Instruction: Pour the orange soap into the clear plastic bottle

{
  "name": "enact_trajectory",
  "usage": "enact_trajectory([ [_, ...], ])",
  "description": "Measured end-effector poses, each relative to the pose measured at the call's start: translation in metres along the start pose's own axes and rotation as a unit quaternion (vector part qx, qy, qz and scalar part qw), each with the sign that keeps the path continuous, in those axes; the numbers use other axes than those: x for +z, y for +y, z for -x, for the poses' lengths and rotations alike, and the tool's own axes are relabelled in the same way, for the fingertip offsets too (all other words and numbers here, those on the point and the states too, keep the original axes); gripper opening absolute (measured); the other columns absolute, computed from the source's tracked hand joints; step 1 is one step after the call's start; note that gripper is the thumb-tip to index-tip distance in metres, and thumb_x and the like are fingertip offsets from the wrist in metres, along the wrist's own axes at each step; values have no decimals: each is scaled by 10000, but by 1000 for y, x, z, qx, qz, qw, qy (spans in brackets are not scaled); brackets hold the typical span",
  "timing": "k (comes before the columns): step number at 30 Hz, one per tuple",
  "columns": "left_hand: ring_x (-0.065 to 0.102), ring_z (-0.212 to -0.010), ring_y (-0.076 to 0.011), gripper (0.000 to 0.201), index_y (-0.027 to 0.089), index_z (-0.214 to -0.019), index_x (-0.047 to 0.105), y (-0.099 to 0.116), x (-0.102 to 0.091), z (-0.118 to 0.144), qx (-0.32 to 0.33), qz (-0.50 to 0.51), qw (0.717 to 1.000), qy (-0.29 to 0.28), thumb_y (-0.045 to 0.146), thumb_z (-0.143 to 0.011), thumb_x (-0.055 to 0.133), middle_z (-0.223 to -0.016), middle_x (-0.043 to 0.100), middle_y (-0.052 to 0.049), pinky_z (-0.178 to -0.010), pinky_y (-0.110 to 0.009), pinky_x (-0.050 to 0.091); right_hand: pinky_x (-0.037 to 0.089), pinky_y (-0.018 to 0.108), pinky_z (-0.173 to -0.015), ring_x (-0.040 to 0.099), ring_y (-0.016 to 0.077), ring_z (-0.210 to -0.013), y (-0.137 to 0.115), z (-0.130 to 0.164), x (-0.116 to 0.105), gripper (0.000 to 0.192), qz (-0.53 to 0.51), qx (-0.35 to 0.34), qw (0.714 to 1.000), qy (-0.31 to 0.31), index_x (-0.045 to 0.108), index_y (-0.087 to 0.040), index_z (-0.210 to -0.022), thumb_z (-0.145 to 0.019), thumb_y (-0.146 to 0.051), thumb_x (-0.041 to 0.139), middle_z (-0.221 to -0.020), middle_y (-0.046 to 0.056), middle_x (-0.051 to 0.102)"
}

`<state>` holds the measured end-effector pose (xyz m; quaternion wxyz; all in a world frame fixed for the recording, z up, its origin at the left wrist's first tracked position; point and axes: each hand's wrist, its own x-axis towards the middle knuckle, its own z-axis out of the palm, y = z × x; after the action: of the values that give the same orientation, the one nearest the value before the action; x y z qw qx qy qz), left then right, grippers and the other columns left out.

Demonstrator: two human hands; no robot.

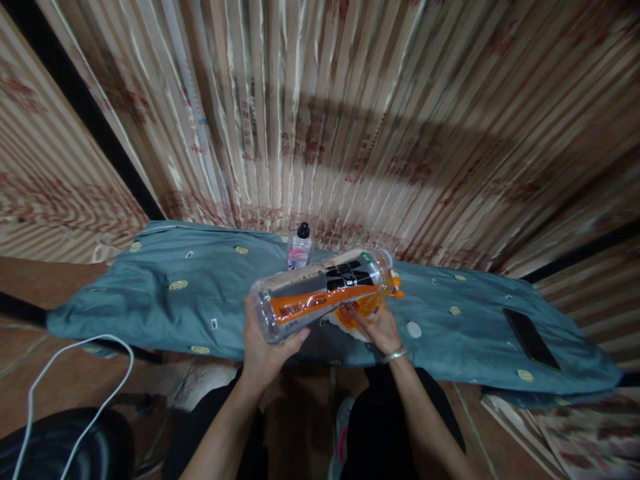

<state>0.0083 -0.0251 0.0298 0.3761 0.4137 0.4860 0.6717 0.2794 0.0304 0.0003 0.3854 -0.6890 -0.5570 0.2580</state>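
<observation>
A large clear plastic bottle (320,290) with an orange, grey and black label lies tilted in the air, its neck pointing right and slightly up. My left hand (267,347) grips it around the base. Under the neck end, my right hand (380,328) is closed on an orange see-through container (367,305), partly hidden by the bottle and fingers. Orange knobby bits (397,285) stick out beside the bottle's neck. Something white, perhaps paper (345,327), shows below the container. A round white cap (413,329) rests on the cloth to the right of my right hand.
Behind the large bottle stands a small clear bottle (299,250) with a black cap and pink label. A dark phone (531,339) lies at the right of the teal cloth (200,300). A striped curtain (300,120) hangs behind; a white cable (75,343) loops at lower left.
</observation>
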Motion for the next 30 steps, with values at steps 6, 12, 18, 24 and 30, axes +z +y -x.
enact_trajectory([
  [6, 830, -1216, -411, 1025, 222, -1364, 607, 7, 0, -1, -11, -9, 1000, -4, 593, -540, 1092, -1279, 821, -143, -1189, -610, 631, 682, 538, -1034, 874, 417, -1163, 2, -1, -2, 482, 20, -8, 1000, 4, 796, -228, -1148, -770, -485, 948, -1215, 163, 915],
  [12, 845, -1184, -405, 995, 230, -1359, 614, 0, -3, 1, -11, -2, 1000, -5, 601, -565, 1084, -1260, 833, -137, -1153, -606, 655, 681, 474, -951, 877, 400, -1096, 3, 0, -1, 464, 22, -10, 1000, 9, 800, -254, -1092, -745, -519, 957, -1112, 132, 919],
  [18, 822, -1262, -411, 975, 228, -1390, 622, -9, -7, 0, 13, -31, 999, -2, 631, -618, 1059, -1312, 827, -145, -1234, -622, 597, 674, 499, -978, 864, 413, -1118, 1, 3, 3, 487, 7, -6, 1000, 23, 780, -254, -1057, -709, -553, 945, -1113, 141, 909],
  [24, 830, -1248, -430, 1027, 225, -1365, 622, 0, -8, -1, -13, -30, 999, -6, 651, -553, 1084, -1273, 845, -143, -1224, -633, 607, 674, 489, -943, 861, 414, -1101, 1, 4, 6, 525, 17, 4, 999, 33, 766, -252, -1041, -709, -621, 937, -1084, 142, 898],
  [30, 811, -1314, -433, 1028, 226, -1401, 637, -1, -10, 2, -21, -24, 1000, -1, 609, -566, 1099, -1308, 839, -142, -1257, -647, 591, 665, 479, -969, 861, 403, -1107, 3, 5, 8, 487, 32, -1, 999, 37, 776, -249, -1074, -744, -562, 949, -1105, 153, 903],
])
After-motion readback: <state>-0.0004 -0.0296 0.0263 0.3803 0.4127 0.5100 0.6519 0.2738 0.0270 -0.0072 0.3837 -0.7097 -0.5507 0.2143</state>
